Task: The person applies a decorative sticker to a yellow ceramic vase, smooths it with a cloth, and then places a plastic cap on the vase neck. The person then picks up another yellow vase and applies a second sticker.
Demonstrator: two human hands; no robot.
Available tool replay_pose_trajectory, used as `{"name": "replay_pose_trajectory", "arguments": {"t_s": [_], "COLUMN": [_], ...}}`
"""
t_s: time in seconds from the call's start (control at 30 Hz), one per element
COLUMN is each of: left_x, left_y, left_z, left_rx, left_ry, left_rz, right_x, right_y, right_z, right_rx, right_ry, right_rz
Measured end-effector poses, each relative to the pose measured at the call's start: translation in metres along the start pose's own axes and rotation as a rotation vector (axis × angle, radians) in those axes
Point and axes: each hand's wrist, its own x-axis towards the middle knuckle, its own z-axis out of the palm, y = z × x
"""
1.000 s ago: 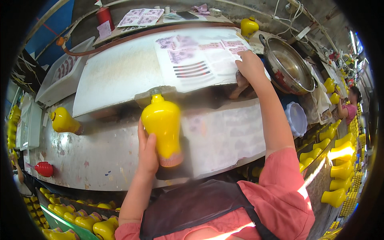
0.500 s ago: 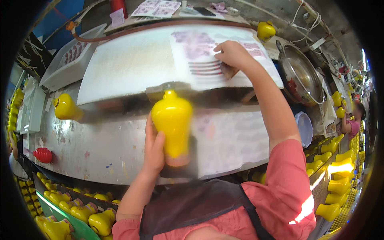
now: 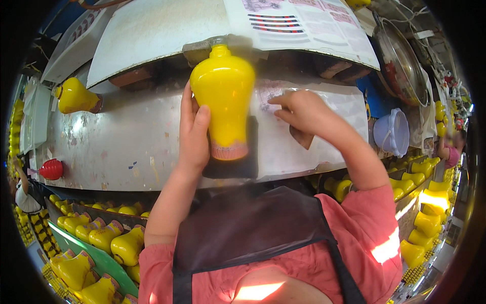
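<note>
The fingers [image 3: 188, 109] of the left hand [image 3: 194, 136] wrap the side of a yellow vase [image 3: 225, 96], thumb pressed on its front and the other fingers curled behind, clamped on its lower body. The wrist runs straight down into a bare forearm that rises from the lower edge, elbow bent near the pink sleeve. The vase stands upright above a dark pad [image 3: 233, 164] on the worn metal bench [image 3: 121, 147], its narrow neck pointing up toward the tilted white board [image 3: 152, 35] above; its unglazed base band shows pinkish.

The right hand [image 3: 304, 112] lies just right of the vase, fingers together and lightly curled, the tips pinching a thin, clear sheet [image 3: 276, 99] held against the vase's shoulder. Its forearm slants down and right to the pink sleeve, over a dark apron.

Farther out, another yellow vase [image 3: 76, 96] lies on its side at the bench's left end, a small red vase [image 3: 52, 169] below it. Rows of yellow vases [image 3: 101, 235] fill a tray at lower left, and more stand at right. A pale plastic bucket [image 3: 392, 133] and a metal basin [image 3: 400, 61] sit to the right.
</note>
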Motion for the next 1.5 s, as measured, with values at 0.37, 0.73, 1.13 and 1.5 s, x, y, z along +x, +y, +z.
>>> {"name": "replay_pose_trajectory", "arguments": {"t_s": [0.37, 0.73, 1.13, 1.5], "left_x": [0.0, 0.0, 0.003, 0.004], "left_y": [-0.007, -0.001, -0.006, 0.006], "left_z": [-0.002, 0.003, -0.002, -0.003], "left_rx": [-0.038, 0.053, -0.016, -0.076], "left_ry": [0.026, 0.033, -0.03, -0.062], "left_rz": [0.015, 0.035, 0.055, -0.038], "right_x": [-0.108, -0.076, -0.144, -0.191], "right_y": [-0.007, -0.021, -0.035, -0.02], "right_z": [0.063, 0.077, 0.098, 0.113], "right_rx": [-0.455, -0.311, -0.358, -0.373], "right_ry": [-0.075, 0.216, 0.218, 0.472], "right_rz": [0.29, 0.343, 0.155, -0.124]}}
